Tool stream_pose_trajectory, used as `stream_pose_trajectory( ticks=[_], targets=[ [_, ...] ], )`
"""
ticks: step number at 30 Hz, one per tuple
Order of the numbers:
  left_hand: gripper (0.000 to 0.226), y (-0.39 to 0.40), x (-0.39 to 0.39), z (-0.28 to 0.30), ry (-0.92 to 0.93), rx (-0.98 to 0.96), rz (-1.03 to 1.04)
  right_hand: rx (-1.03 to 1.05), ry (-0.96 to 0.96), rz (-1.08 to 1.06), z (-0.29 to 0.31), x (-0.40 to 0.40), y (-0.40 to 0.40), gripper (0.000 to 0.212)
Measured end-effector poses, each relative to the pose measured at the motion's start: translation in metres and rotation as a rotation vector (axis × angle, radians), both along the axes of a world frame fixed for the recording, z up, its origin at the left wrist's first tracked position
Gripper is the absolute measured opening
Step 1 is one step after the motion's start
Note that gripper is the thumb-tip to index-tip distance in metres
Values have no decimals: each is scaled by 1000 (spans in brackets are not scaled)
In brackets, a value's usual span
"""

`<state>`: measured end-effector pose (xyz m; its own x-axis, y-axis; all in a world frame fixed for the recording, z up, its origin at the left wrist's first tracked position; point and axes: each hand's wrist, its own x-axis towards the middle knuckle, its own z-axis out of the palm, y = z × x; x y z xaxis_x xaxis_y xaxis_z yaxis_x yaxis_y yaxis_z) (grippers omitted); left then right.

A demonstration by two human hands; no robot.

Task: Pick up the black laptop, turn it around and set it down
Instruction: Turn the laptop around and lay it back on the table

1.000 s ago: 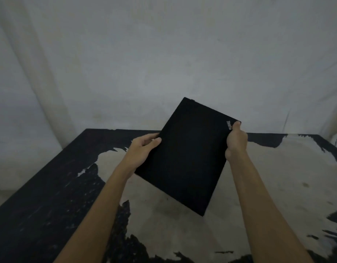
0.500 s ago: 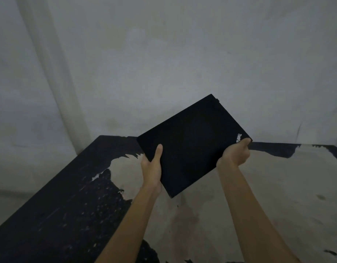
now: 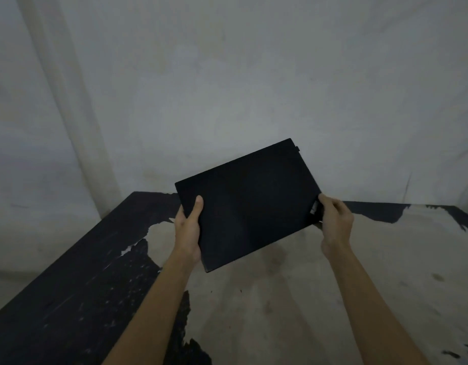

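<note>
The closed black laptop [image 3: 251,204] hangs in the air above the table, its lid facing me and its long edges slanting up to the right. My left hand [image 3: 188,230] grips its lower left edge, thumb laid flat on the lid. My right hand [image 3: 334,223] clasps the right corner, where a small logo shows beside the fingers. The laptop's underside is hidden.
The table [image 3: 254,312] below has a worn top, black at the left and back, pale and scuffed in the middle and right. A pale draped cloth [image 3: 227,88] covers the wall behind. The table's left edge runs diagonally toward me.
The laptop has rotated clockwise from a steep diagonal to a flatter slant. My left hand shifted from its side edge to the lower left edge; the right hand stayed on the logo corner.
</note>
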<state>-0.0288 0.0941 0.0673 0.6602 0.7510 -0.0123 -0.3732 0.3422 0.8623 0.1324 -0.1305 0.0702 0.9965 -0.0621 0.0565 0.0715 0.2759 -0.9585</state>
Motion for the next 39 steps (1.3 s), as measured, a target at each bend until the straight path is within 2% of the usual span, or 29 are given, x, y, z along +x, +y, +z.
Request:
stream_pose_trajectory(
  ticks=[3,7,9,12,20,27,32,39],
  targets=[
    [44,14,-6,-2,31,24,-35,-266,-185,60,6,7,-9,29],
    [41,22,-13,-2,65,69,-97,-464,-259,194,22,10,-8,43],
    [39,25,-16,-1,76,99,-128,-466,-275,290,27,11,-8,48],
    [40,29,-19,-1,97,125,-174,-395,-310,399,23,9,-4,37],
    [34,30,-11,-4,151,250,-212,-230,-194,341,-11,1,-6,31],
    [33,28,16,-31,246,395,-147,-293,-122,256,-49,10,-15,32],
    [31,35,40,-49,306,422,-144,-338,-68,228,-64,26,-13,34],
    [39,50,82,-66,396,469,-119,-426,-20,183,-72,63,-1,34]
  ],
)
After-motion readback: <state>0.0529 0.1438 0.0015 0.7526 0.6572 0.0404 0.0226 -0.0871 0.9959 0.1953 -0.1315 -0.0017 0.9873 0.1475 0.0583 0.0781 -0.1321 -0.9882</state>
